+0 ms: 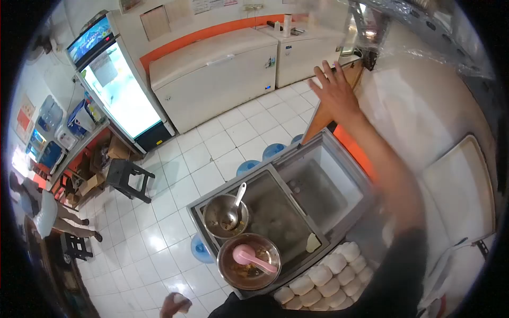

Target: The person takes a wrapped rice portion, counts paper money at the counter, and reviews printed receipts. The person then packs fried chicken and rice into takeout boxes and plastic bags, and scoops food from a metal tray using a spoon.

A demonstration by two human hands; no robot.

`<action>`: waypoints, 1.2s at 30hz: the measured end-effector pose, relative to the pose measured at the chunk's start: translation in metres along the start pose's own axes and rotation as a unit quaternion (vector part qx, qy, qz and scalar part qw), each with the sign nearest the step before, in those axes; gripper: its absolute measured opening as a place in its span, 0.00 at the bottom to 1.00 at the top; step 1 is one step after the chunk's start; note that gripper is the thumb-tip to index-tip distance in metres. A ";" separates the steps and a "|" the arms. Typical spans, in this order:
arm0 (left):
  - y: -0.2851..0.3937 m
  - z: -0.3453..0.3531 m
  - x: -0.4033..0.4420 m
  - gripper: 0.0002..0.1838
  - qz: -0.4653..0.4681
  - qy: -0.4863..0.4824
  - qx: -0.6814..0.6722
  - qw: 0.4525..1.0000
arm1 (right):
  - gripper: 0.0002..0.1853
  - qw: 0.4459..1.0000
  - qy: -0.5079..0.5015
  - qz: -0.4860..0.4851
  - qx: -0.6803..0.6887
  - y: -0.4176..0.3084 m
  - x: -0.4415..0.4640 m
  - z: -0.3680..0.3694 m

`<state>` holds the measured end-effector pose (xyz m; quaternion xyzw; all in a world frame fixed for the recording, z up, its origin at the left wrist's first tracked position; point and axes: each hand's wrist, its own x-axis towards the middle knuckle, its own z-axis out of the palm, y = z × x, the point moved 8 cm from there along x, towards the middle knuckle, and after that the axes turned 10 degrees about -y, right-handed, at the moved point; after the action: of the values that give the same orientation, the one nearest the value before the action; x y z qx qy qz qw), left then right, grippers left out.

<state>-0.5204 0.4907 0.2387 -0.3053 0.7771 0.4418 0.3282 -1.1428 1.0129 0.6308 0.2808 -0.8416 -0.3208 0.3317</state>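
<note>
My right hand (336, 95) is raised at the upper right, its fingers spread and nothing in it, near a brown board (318, 117) beside the open chest freezer (339, 214). At the bottom left, my left hand (172, 305) has its fingers curled round a small whitish piece (182, 303) that looks like dough. On the freezer's grey lid stand a metal bowl (212, 214) with a metal spoon (233, 212) and a larger bowl (225, 265) with a pink scoop (245, 255). Several white dough pieces (319, 275) lie in rows below the freezer.
White chest freezers (217, 79) line the back wall beside a lit glass-door fridge (124, 90). A black stool (126, 172) and blue water bottles (273, 150) stand on the tiled floor. Another person (45, 209) is at the far left.
</note>
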 end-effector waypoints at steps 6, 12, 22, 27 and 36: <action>-0.162 0.046 0.043 0.21 0.031 -0.093 -0.174 0.980 | 0.11 0.938 -0.294 -0.067 0.168 0.061 0.041 0.050; -0.224 0.064 0.059 0.18 -0.008 -0.035 -0.256 0.966 | 0.19 0.976 -0.104 -0.034 0.189 0.076 0.071 0.076; -0.199 0.079 -0.001 0.23 -0.099 -0.060 -0.326 0.938 | 0.18 0.825 0.199 0.381 0.366 0.177 0.072 0.011; -0.228 0.108 -0.021 0.29 -0.117 -0.073 -0.448 0.883 | 0.19 0.804 0.195 0.310 0.468 0.207 0.093 0.107; -0.186 0.100 -0.059 0.28 0.047 0.008 -0.004 0.999 | 0.18 0.947 0.138 0.256 0.133 0.198 0.106 0.100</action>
<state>-0.3186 0.5115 0.1548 -0.2731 0.7916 0.4575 0.2990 -1.3345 1.1014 0.7572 0.1393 -0.8662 -0.0680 0.4750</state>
